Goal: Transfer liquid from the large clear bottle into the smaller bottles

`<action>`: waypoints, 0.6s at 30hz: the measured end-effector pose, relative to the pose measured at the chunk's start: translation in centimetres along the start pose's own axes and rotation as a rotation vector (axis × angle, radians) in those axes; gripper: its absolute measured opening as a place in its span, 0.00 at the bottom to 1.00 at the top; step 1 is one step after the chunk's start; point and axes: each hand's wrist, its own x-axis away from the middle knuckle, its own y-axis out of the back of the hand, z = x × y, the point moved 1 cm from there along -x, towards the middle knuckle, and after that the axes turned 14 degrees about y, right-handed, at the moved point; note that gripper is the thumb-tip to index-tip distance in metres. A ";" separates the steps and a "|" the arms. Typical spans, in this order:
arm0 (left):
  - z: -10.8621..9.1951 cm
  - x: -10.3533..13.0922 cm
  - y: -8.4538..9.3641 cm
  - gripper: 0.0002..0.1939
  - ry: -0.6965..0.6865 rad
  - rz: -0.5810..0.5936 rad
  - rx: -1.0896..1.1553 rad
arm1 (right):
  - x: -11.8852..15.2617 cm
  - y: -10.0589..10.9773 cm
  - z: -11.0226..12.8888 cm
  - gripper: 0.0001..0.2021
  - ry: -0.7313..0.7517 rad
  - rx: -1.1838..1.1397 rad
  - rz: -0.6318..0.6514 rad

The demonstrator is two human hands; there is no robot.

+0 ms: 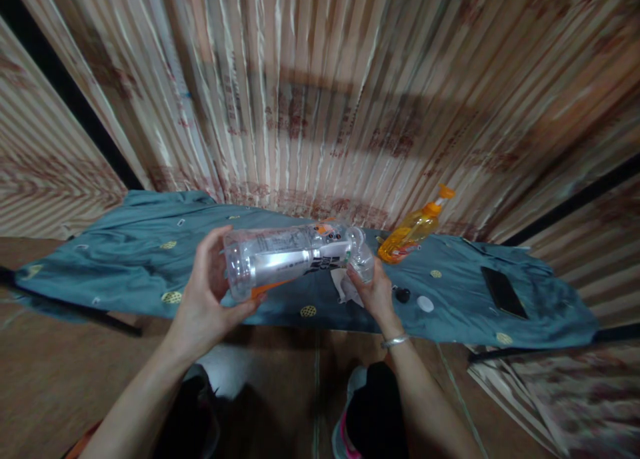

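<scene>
A large clear plastic bottle with a silver label, dark print and orange patches lies sideways in the air above the cloth-covered table. My left hand wraps round its wide end on the left, thumb along the lower side. Around the narrower right end, my right hand closes its fingers; a silver bangle is on that wrist. No liquid shows inside the bottle. Below its right part, a crumpled whitish piece lies on the cloth, partly hidden by my right hand.
An orange pump bottle with yellow-orange liquid stands behind my right hand. A small black object and a white disc lie nearby. Farther right is a dark phone-like slab. Patterned curtains and black poles surround the blue-green cloth.
</scene>
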 end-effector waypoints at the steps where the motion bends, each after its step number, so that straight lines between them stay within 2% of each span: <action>1: 0.0 0.0 0.0 0.44 0.000 -0.003 0.000 | 0.0 0.0 0.0 0.29 0.002 0.001 -0.005; 11: -0.1 -0.5 -0.3 0.44 -0.005 0.031 0.041 | 0.1 0.2 0.0 0.30 -0.034 0.025 -0.028; 18: -0.1 -0.3 0.1 0.46 -0.022 0.044 -0.017 | 0.2 0.4 0.3 0.32 -0.049 0.024 -0.016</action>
